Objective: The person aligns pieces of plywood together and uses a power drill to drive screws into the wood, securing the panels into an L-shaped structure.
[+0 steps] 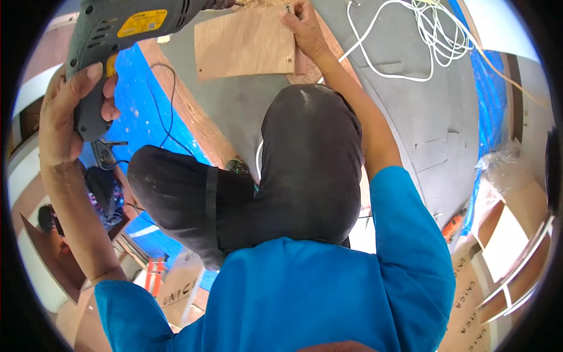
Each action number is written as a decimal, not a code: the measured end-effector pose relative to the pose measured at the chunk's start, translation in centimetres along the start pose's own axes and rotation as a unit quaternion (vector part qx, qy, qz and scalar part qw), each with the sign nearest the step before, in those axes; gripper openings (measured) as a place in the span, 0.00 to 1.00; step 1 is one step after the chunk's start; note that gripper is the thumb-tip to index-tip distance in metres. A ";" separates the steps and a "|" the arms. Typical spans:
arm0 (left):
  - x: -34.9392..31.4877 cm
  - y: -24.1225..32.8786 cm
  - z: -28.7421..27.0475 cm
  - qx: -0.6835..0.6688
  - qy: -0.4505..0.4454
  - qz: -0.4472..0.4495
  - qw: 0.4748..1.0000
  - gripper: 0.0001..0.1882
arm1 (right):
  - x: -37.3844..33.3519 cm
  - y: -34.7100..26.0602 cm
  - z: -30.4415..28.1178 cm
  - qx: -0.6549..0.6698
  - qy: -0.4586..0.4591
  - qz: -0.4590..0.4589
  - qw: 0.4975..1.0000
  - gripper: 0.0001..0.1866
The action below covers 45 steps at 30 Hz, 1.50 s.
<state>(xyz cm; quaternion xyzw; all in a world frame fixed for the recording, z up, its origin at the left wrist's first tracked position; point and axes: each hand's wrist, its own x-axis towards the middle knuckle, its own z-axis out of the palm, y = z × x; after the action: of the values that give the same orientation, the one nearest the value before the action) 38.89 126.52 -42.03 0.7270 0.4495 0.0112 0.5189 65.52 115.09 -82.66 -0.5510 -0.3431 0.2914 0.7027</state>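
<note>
One view, from the head, is showing both hands occupied. The left hand (60, 111) is gripping a grey drill (108, 40) by its handle, fingers closing around it and thumb lying across near the yellow trigger (110, 66). The drill's body is extending above and right of these fingers. The right hand (305, 28) is pinching a small dark item (288, 9), too small to identify, at the upper right corner of a wooden board (245, 44). The board is lying left of and below those fingertips. A coiled white cable (433, 36) is lying right of them, and a blue sheet (134, 82) is spreading right of the left fingers.
</note>
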 end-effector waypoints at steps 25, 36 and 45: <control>10.8 -20.5 -3.8 0.459 0.244 0.144 0.842 0.32 | -0.4 -1.4 -0.3 0.116 0.032 0.054 0.991 0.17; 12.1 -38.4 7.3 0.538 0.155 0.112 0.821 0.36 | -0.7 -1.4 -1.2 -0.081 -0.002 0.028 0.996 0.10; 10.4 -40.8 8.5 0.507 0.093 0.135 0.846 0.48 | -0.4 -0.2 -1.3 -0.026 0.003 0.009 1.000 0.09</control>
<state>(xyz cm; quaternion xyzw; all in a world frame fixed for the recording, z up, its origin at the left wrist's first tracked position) 23.02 129.46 -81.79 0.9380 0.3361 -0.0806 0.0269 66.34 113.93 -82.74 -0.5734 -0.3431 0.2869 0.6864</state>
